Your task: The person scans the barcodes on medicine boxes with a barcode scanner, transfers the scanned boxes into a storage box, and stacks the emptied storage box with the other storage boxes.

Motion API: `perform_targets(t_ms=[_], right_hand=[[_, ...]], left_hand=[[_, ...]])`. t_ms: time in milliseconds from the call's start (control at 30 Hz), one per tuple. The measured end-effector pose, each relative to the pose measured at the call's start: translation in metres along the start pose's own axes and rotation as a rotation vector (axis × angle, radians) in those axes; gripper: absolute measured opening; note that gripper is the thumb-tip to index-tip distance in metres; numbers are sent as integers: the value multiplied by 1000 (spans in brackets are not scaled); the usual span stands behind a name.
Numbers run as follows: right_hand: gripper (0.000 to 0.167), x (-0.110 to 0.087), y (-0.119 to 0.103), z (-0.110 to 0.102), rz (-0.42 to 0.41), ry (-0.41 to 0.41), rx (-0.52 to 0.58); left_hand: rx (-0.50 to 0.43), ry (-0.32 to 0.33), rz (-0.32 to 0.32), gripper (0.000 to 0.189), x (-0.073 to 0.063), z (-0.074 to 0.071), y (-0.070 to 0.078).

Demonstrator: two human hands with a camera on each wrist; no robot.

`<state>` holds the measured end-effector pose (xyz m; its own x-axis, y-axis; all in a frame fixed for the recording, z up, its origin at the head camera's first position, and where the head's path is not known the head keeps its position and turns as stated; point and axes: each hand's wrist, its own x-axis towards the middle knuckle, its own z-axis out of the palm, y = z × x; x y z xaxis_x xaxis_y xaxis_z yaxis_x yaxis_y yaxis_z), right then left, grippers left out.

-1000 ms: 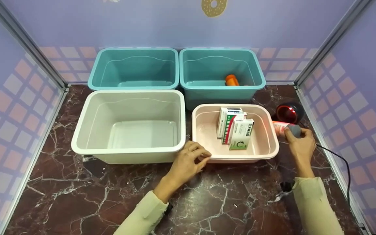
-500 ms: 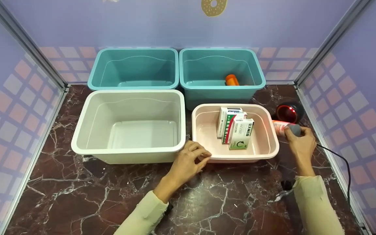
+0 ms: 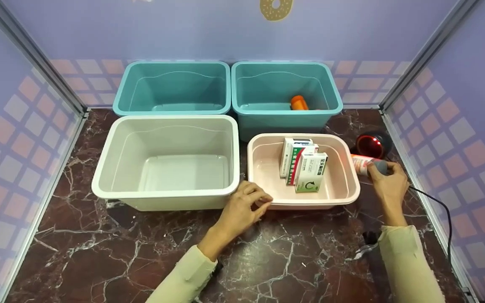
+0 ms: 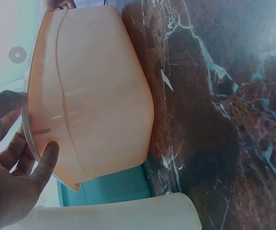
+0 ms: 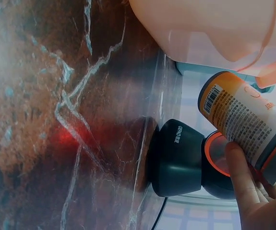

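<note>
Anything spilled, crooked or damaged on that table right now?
Nothing stands out: the boxes stand in the pink bin, and the right hand holds the bottle tilted near the scanner. No spill or damage shows.

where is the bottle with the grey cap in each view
Head: the bottle is right of centre, in the right hand.
Left wrist: not visible.
Right wrist: at the right side, about mid-height.
Shared landmark: the pink bin, right of centre in the head view, left of centre in left wrist, top right in right wrist.
</note>
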<state>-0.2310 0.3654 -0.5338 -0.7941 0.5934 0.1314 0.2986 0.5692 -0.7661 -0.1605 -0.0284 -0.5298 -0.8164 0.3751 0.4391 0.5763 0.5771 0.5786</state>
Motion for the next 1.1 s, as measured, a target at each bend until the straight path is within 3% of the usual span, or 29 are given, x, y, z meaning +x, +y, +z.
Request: perform_targets(t_ms=[1100], right_hand=[[60,1,-2,1,-21,8,22]], left_hand=[[-2,7,-11,9,0,1,0]])
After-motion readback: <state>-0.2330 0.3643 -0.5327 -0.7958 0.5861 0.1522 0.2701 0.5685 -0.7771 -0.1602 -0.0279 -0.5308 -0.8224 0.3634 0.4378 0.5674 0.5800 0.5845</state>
